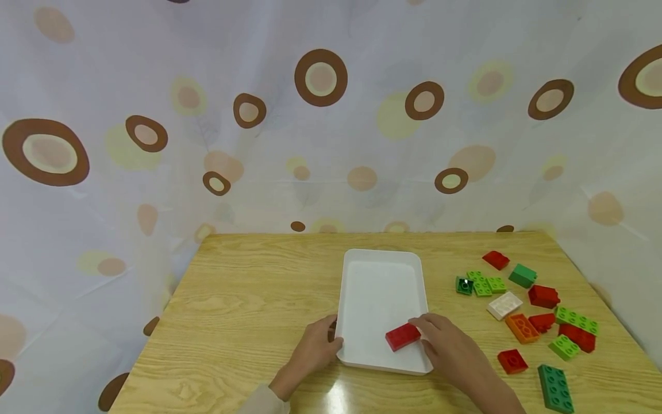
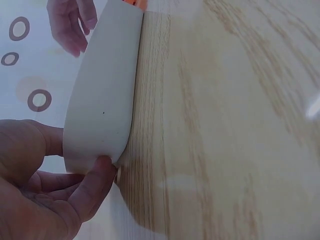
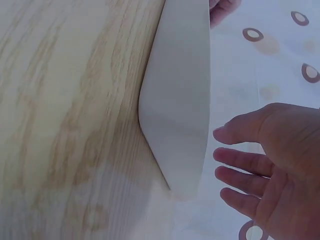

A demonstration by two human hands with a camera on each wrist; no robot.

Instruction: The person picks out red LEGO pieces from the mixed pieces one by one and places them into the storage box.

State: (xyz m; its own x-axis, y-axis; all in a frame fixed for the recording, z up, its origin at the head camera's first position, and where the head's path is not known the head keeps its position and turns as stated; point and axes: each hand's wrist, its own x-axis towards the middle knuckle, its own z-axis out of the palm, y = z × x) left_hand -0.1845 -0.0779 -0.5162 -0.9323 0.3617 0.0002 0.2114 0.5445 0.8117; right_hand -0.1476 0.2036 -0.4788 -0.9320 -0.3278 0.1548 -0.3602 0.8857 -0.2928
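Note:
A white tray [image 1: 383, 282] lies on the wooden table in front of me. My left hand [image 1: 316, 343] grips its near left edge; in the left wrist view the thumb is at the rim and the fingers [image 2: 95, 187] are against the outer wall. A red toy brick [image 1: 403, 337] sits in the tray's near right part. Over the tray's right rim is my right hand [image 1: 450, 351], one fingertip at the brick's right end. The right wrist view shows its thumb and fingers [image 3: 245, 180] spread apart beside the tray wall [image 3: 175, 95], with the brick hidden there.
Several loose toy bricks lie on the table's right side, among them a white brick [image 1: 504, 305], an orange brick [image 1: 522, 328], a long dark green brick [image 1: 555, 388] and a red brick [image 1: 512, 361]. A patterned curtain [image 1: 362, 144] hangs behind the table [image 1: 248, 287].

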